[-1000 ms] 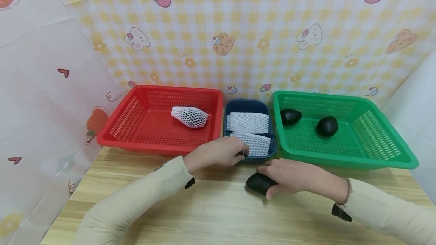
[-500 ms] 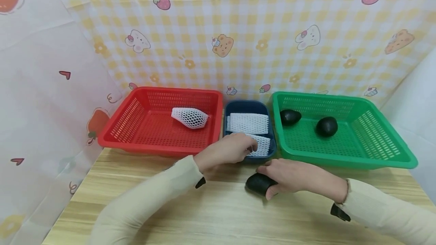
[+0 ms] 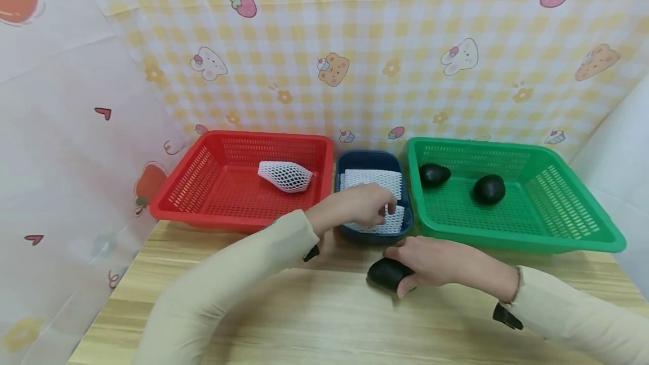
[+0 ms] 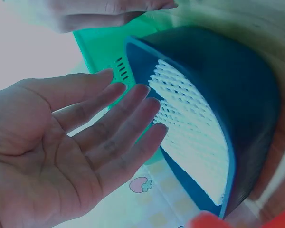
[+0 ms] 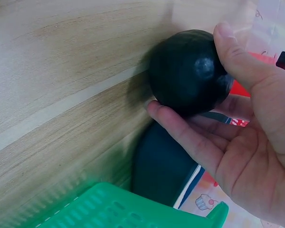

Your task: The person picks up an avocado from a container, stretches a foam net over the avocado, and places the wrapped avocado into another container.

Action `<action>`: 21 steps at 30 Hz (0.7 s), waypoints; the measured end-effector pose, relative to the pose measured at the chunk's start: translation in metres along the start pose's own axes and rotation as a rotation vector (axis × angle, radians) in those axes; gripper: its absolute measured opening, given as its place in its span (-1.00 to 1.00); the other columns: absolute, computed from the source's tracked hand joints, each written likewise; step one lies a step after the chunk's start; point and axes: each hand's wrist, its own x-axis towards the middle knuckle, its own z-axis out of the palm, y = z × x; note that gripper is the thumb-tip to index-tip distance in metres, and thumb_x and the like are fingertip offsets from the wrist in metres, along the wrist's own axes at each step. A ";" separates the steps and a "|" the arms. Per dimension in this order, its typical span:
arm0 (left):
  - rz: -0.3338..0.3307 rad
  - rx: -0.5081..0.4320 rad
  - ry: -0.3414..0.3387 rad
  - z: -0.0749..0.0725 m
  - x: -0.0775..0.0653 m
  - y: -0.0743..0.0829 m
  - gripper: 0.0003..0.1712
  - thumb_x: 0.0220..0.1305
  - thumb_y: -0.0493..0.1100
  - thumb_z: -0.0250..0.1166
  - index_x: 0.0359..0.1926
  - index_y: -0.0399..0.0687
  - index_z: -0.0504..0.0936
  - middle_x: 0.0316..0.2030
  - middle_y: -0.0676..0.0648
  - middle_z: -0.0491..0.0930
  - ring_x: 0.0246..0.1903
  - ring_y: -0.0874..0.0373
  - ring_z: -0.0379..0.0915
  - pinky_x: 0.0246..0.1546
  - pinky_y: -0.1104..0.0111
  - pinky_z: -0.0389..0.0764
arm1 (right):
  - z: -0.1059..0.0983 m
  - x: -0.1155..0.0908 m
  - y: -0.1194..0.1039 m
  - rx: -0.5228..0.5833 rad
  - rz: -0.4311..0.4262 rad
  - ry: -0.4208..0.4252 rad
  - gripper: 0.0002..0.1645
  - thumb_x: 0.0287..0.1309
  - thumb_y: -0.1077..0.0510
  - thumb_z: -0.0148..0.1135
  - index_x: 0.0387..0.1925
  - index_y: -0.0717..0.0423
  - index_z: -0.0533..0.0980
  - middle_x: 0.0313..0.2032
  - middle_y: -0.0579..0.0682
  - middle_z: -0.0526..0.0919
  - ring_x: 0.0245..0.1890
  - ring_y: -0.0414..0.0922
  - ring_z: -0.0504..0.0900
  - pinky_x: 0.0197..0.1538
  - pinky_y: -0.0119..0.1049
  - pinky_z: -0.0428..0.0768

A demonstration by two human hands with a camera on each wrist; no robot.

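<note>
My left hand is over a dark blue bin of white foam net sleeves. Its fingers are slightly bent with nothing between them; in the left wrist view the bare palm shows beside the sleeves. From the head view I cannot tell whether the fingertips touch the net. On the table just in front of the bin, my right hand holds a dark avocado. The right wrist view shows the thumb and fingers around this avocado, whose far side is hidden.
A red basket on the left holds a dark fruit in a white foam net. On the right, a green basket holds two avocados. A patterned cloth hangs behind the wooden table.
My left hand has moved right and a little away from me, from the bin's near left edge to over the net sleeves. The right hand and its avocado have stayed in place.
</note>
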 end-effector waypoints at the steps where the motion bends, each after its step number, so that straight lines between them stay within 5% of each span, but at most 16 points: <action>1: 0.001 0.001 -0.001 -0.001 0.002 0.000 -0.63 0.36 -0.23 0.37 0.16 -0.10 0.67 -0.05 -0.05 0.66 -0.16 0.18 0.52 -0.15 0.40 0.60 | 0.000 0.000 0.000 0.001 0.004 -0.002 -0.31 0.02 -0.19 0.56 0.07 0.13 0.58 -0.30 -0.14 0.58 -0.38 -0.22 0.49 -0.30 -0.29 0.54; 11: -0.028 0.041 0.010 -0.002 0.025 0.002 -0.65 0.38 -0.24 0.34 0.16 -0.10 0.65 -0.09 -0.01 0.62 -0.16 0.18 0.47 -0.14 0.40 0.57 | 0.000 -0.001 0.002 0.020 -0.027 0.005 -0.31 0.03 -0.17 0.56 0.08 0.14 0.57 -0.30 -0.16 0.58 -0.39 -0.25 0.49 -0.31 -0.30 0.54; 21: -0.085 0.103 0.064 0.017 0.049 0.001 -0.61 0.35 -0.30 0.34 0.18 -0.04 0.62 -0.01 0.03 0.59 -0.13 0.21 0.44 -0.06 0.35 0.57 | 0.001 0.001 0.005 0.009 -0.048 0.009 -0.30 0.04 -0.19 0.54 0.09 0.14 0.58 -0.26 -0.15 0.60 -0.35 -0.27 0.51 -0.29 -0.29 0.54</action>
